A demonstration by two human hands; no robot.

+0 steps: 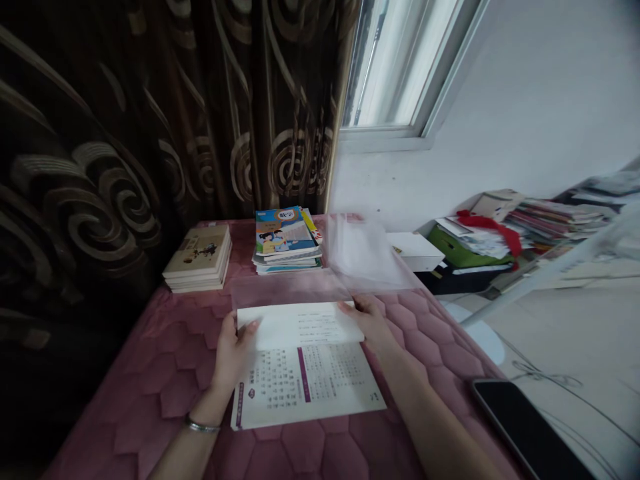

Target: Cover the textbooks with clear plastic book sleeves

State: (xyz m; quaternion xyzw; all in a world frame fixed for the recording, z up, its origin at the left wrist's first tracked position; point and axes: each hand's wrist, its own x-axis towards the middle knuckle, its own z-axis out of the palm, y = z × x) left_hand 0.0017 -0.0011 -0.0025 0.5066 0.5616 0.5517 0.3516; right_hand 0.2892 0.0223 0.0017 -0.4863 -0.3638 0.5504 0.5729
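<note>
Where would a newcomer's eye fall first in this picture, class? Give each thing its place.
Probably first on the pale open book at lower centre, its sides held by the left hand and right hand above the pink quilted surface. Next might come the dark curtain with pale swirls filling the upper left, then the bright red cloth over papers at the right.

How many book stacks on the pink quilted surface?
2: a beige-topped stack at far left, and a blue-topped stack near the curtain, beyond the open book. Something low behind them could be hidden.
</note>
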